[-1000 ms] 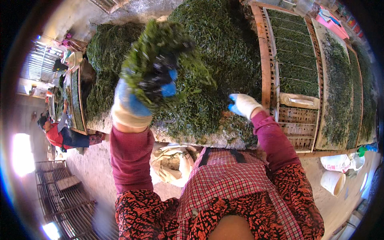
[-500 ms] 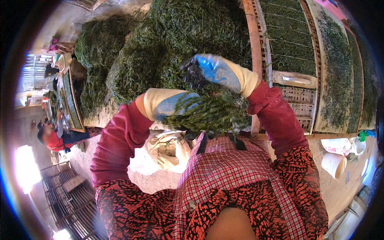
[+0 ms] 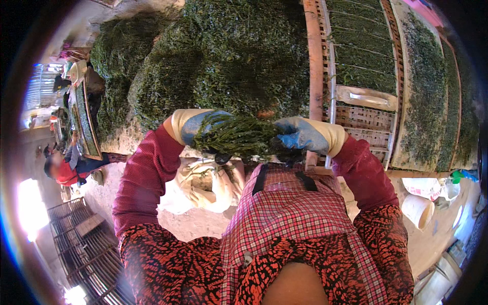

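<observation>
A clump of green seaweed (image 3: 239, 136) stretches between my two hands, just above the near edge of the work surface. My left hand (image 3: 195, 127), in a cream and blue glove, is closed round the clump's left end. At its right end, my right hand (image 3: 307, 136) in a matching glove has its fingers curled onto the strands; its fingertips are partly hidden. Beyond both hands rises a large heap of wet dark green seaweed (image 3: 229, 66).
To the right stands a frame with a slatted rack (image 3: 363, 56) of seaweed rows and a metal handle plate (image 3: 366, 97). Below are a pale open sack (image 3: 216, 190) and a white bucket (image 3: 418, 211). At left are a person in red (image 3: 66, 170) and slatted racks (image 3: 86, 244).
My right hand has come down and toward me from over the heap onto the clump's right end. The clump, blurred before, now lies stretched across between both hands.
</observation>
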`<state>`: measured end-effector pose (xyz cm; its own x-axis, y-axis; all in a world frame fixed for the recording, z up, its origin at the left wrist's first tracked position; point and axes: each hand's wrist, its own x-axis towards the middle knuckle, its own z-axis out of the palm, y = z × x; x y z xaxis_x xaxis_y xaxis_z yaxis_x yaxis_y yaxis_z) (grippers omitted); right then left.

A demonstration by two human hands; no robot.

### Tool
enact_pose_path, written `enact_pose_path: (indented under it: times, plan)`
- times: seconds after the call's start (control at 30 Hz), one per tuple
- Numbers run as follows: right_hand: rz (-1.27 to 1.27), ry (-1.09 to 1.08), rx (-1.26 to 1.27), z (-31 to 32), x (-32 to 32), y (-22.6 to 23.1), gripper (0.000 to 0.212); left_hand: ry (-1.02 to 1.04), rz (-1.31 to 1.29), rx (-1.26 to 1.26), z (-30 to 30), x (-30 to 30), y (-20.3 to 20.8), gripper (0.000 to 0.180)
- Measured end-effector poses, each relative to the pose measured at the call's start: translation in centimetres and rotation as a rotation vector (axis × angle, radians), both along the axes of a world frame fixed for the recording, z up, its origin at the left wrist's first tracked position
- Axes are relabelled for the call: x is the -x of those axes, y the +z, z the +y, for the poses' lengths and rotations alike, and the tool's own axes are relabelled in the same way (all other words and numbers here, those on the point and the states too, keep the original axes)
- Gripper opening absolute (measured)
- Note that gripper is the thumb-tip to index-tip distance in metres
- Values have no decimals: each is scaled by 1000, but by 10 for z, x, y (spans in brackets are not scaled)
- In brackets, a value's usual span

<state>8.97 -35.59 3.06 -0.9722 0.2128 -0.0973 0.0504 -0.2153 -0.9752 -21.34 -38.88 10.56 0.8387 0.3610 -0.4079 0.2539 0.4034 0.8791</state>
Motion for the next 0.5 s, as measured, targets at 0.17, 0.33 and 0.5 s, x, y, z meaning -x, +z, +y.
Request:
enact_pose_path:
  times: [0.17, 0.33, 0.5]
  plan:
    - [-433, -91, -436, 23, -99, 42, 23, 129, -214, -174, -6, -75, -103, 48]
    - [-608, -109, -586, 57, -225, 84, 7, 119, -300, -197, 23, -212, -124, 48]
    - [-722, -287, -920, 66, -283, 60, 24, 179, 39, -811, 36, -260, -196, 46]
